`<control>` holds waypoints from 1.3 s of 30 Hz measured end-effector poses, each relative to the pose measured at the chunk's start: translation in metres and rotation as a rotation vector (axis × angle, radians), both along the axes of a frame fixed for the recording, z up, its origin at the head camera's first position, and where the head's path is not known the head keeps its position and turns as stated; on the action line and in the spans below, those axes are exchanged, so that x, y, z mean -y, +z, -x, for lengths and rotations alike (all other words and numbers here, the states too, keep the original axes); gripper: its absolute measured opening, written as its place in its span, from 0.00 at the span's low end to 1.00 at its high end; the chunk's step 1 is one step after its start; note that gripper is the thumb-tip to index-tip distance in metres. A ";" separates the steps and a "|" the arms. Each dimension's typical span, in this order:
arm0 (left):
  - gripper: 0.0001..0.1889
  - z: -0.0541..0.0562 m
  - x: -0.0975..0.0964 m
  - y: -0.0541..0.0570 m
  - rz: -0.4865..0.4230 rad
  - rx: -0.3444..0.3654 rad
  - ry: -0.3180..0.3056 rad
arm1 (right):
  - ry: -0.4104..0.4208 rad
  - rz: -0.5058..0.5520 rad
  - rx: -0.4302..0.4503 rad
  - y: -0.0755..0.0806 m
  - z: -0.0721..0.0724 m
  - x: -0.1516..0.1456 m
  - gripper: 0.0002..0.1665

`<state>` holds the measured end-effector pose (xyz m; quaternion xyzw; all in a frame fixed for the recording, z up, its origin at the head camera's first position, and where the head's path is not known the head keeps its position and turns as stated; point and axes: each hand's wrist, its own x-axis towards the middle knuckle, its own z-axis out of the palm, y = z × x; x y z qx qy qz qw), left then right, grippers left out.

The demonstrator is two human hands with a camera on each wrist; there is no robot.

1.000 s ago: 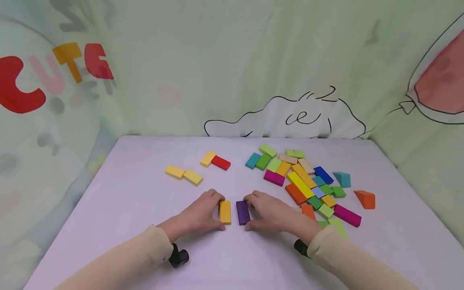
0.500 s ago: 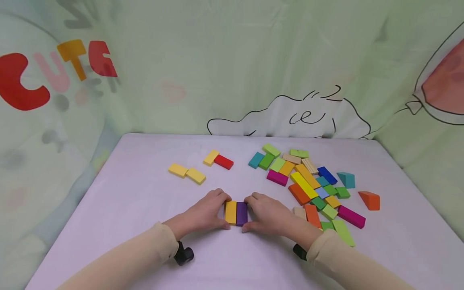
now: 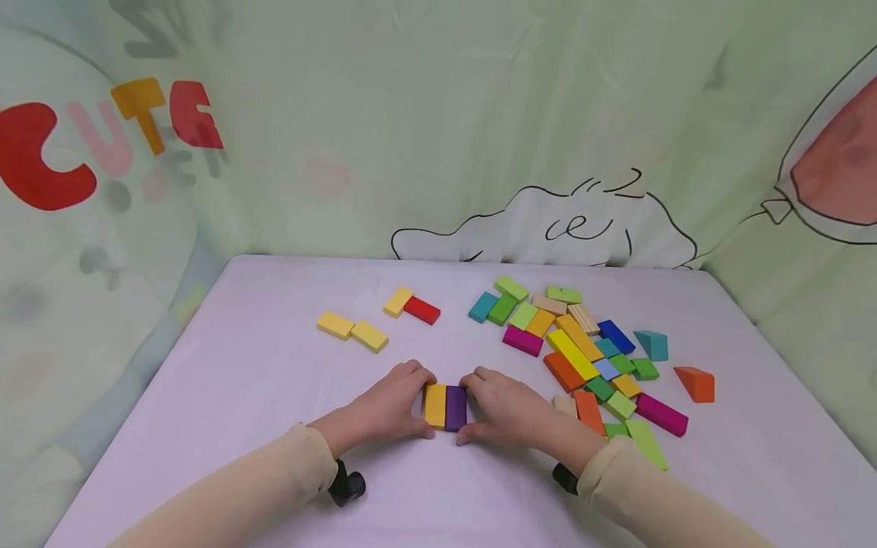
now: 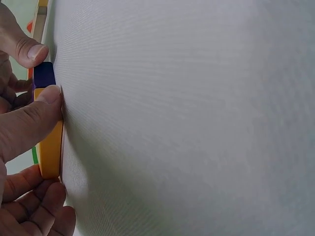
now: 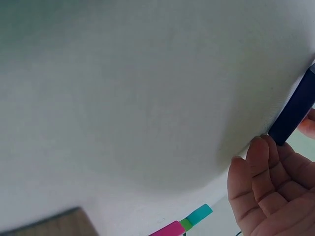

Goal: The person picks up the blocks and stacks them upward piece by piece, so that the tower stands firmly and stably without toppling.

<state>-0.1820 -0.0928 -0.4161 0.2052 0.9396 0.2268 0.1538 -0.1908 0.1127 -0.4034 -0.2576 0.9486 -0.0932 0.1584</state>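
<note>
In the head view, a yellow-orange block (image 3: 435,406) and a purple block (image 3: 455,409) lie flat on the table, long sides together. My left hand (image 3: 385,401) grips the yellow-orange one by its ends, thumb at the near end and fingers at the far end. On the other side, my right hand (image 3: 508,409) holds the purple block the same way. From the left wrist, the left thumb (image 4: 37,115) presses the yellow-orange block's near end close to the purple one. The right wrist view shows the purple block's outer side (image 5: 294,108) above the right fingers (image 5: 261,172).
Right of my hands spreads a group of many-coloured blocks (image 3: 572,354), with a teal wedge (image 3: 652,345) and an orange wedge (image 3: 695,383) at its outer side. Pale yellow blocks (image 3: 370,336) and a red block (image 3: 422,310) lie farther back on the left.
The yellow-orange and purple blocks stood apart a second ago; both hands brought them together until they met. Over the last half second hands and blocks have stayed nearly still.
</note>
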 end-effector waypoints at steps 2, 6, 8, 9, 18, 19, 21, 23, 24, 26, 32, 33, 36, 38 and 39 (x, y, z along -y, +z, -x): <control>0.36 0.000 -0.002 0.000 -0.004 0.002 -0.003 | -0.002 -0.003 0.001 0.001 -0.001 -0.001 0.46; 0.42 0.004 0.001 0.004 -0.024 0.002 0.006 | -0.033 0.002 0.026 0.007 -0.001 -0.007 0.50; 0.45 0.010 0.008 0.008 -0.033 -0.027 0.062 | -0.063 0.016 0.035 0.014 0.002 -0.016 0.50; 0.45 0.015 0.013 0.010 -0.026 -0.059 0.103 | -0.077 0.032 0.032 0.018 0.005 -0.023 0.50; 0.36 0.049 0.053 0.013 0.292 -0.216 0.376 | -0.114 -0.049 -0.074 0.035 0.042 -0.112 0.30; 0.35 0.051 0.054 0.012 0.292 -0.208 0.376 | -0.101 -0.078 -0.074 0.034 0.043 -0.119 0.30; 0.33 0.054 0.053 0.011 0.297 -0.203 0.369 | -0.082 -0.117 -0.062 0.033 0.045 -0.128 0.30; 0.32 0.056 0.053 0.010 0.304 -0.204 0.367 | -0.064 -0.136 -0.058 0.032 0.046 -0.132 0.32; 0.31 0.057 0.053 0.010 0.310 -0.206 0.369 | -0.055 -0.143 -0.057 0.031 0.047 -0.132 0.32; 0.29 0.059 0.052 0.010 0.320 -0.205 0.370 | -0.041 -0.149 -0.056 0.031 0.049 -0.131 0.33; 0.27 0.057 0.051 0.010 0.285 -0.155 0.286 | 0.001 -0.162 -0.066 0.031 0.056 -0.127 0.33; 0.28 0.055 0.051 0.011 0.273 -0.140 0.249 | 0.011 -0.153 -0.067 0.031 0.057 -0.125 0.31; 0.30 0.042 0.049 0.012 0.216 -0.067 0.131 | 0.055 -0.124 -0.074 0.029 0.059 -0.112 0.25; 0.32 0.032 0.044 0.013 0.176 -0.016 0.064 | 0.077 -0.114 -0.068 0.026 0.055 -0.098 0.20; 0.33 0.026 0.042 0.014 0.162 0.003 0.044 | 0.085 -0.110 -0.064 0.024 0.051 -0.089 0.19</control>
